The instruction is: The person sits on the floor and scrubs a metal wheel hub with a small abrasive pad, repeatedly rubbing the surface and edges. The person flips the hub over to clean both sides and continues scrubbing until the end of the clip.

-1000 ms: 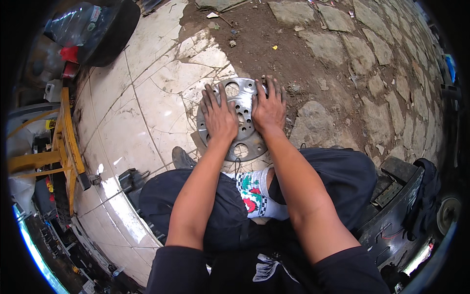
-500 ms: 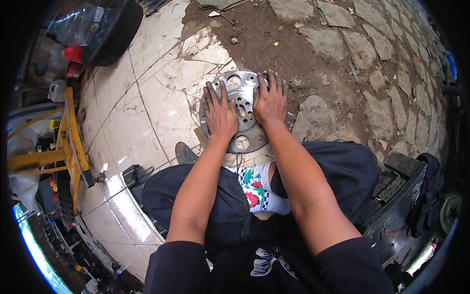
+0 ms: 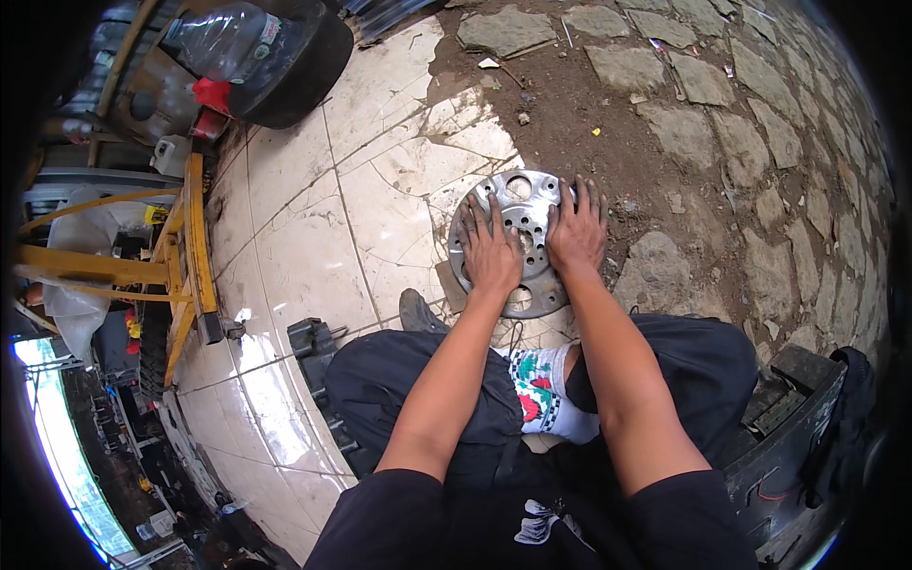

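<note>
A round grey metal plate [image 3: 544, 287] lies flat where the cracked tiles meet the bare soil. Large round holes pierce it near its rim, and a ring of small ones surrounds its centre hole. My left hand [image 3: 492, 255] rests palm down on its left side, fingers stretched out and a little apart. On the right side, my right hand [image 3: 578, 236] presses flat, its fingers pointing away from me and partly over the edge. Dark grime covers the fingers of both hands. Each palm hides part of the plate.
A yellow metal frame [image 3: 197, 237] stands at the left. Beyond it, a black container [image 3: 304, 76] holds a clear plastic bottle [image 3: 223, 43]. A dark ribbed part [image 3: 318, 356] sits by my left knee, and a black metal box [image 3: 788, 446] by my right. Flat stones [image 3: 655, 271] pave the right.
The whole view has shifted, so the plate, my hands and the surroundings appear farther right and lower. Both hands stay flat on the plate in nearly the same places.
</note>
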A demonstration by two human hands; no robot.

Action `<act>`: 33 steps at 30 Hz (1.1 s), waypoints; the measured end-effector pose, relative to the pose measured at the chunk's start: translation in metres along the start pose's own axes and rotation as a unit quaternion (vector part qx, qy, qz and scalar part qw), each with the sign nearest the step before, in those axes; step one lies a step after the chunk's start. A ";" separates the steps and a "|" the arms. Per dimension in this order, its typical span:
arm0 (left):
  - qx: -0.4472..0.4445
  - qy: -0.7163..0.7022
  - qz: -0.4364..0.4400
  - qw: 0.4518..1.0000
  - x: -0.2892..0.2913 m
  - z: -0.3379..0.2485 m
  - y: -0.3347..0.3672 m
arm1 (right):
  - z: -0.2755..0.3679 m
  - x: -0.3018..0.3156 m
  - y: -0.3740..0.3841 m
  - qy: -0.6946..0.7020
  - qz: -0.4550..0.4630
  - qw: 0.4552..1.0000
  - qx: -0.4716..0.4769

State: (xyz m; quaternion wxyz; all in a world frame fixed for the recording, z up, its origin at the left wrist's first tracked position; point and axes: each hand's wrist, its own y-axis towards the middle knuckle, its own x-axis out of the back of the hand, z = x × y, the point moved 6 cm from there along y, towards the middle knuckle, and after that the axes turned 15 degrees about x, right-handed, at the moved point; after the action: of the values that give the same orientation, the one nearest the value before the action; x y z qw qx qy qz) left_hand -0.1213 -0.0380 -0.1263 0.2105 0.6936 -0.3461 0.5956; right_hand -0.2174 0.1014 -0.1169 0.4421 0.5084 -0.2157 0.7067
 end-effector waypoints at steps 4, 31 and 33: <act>-0.025 -0.068 -0.001 0.997 0.005 -0.013 0.028 | 0.002 -0.001 0.002 0.002 -0.023 1.000 0.013; -0.027 -0.043 -0.052 0.997 -0.013 -0.072 0.068 | 0.004 -0.005 0.003 -0.023 -0.031 0.999 0.024; -0.029 -0.042 -0.031 0.998 -0.016 -0.075 0.066 | 0.000 -0.003 0.002 -0.029 -0.043 0.998 0.026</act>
State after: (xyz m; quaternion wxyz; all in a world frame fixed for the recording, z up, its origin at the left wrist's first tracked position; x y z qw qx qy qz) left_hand -0.2217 -0.0259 -0.1349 0.2338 0.7221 -0.3501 0.5490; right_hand -0.2186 0.0991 -0.1192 0.4523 0.5493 -0.1877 0.6771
